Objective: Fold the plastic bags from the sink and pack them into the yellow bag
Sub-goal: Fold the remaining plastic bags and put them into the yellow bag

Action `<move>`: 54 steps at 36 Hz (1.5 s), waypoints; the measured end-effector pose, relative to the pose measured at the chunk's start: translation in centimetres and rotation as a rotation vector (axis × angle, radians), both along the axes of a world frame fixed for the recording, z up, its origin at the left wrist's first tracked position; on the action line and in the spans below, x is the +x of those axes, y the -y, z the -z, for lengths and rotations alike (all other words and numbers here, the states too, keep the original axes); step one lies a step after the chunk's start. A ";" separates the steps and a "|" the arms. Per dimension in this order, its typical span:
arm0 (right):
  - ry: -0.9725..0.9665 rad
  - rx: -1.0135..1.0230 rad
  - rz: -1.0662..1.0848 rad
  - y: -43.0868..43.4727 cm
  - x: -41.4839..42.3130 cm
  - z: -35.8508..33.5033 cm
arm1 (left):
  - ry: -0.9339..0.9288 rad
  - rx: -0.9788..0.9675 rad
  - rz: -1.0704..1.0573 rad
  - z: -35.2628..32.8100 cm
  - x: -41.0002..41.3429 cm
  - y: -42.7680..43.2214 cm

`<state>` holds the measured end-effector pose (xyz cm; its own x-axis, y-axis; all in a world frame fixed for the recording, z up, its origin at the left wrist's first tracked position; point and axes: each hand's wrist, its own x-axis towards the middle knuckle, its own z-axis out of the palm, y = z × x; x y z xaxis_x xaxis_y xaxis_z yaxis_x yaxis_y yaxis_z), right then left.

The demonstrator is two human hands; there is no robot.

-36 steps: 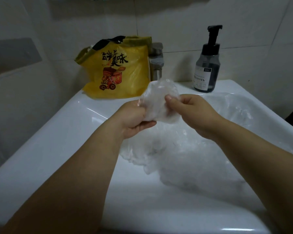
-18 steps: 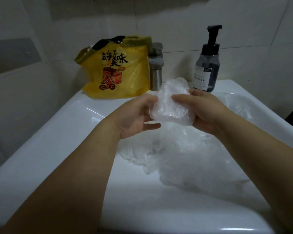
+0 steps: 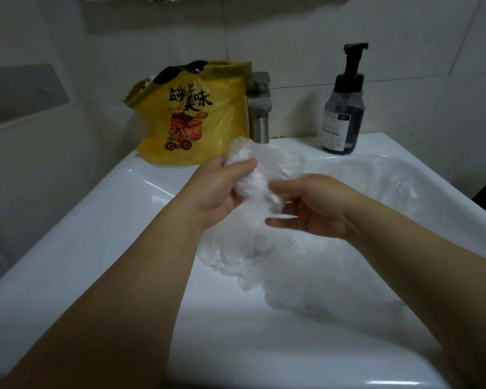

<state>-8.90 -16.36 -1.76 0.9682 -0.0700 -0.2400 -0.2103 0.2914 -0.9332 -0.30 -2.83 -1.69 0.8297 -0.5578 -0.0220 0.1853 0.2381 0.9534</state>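
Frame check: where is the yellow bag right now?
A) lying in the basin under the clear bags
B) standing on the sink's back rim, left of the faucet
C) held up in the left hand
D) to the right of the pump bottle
B: the yellow bag stands upright on the back rim of the sink, just left of the faucet.
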 end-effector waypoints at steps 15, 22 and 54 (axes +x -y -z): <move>0.155 0.066 0.009 2.4 -0.8 -1.5 | 0.061 0.052 0.077 -0.6 -0.1 -1.1; 0.176 0.082 -0.010 2.1 -1.2 -1.9 | 0.030 0.027 0.164 -1.1 -0.8 -1.4; 0.082 -0.046 0.075 1.6 -0.5 -1.8 | 0.233 0.331 -0.052 -0.9 -1.3 -1.1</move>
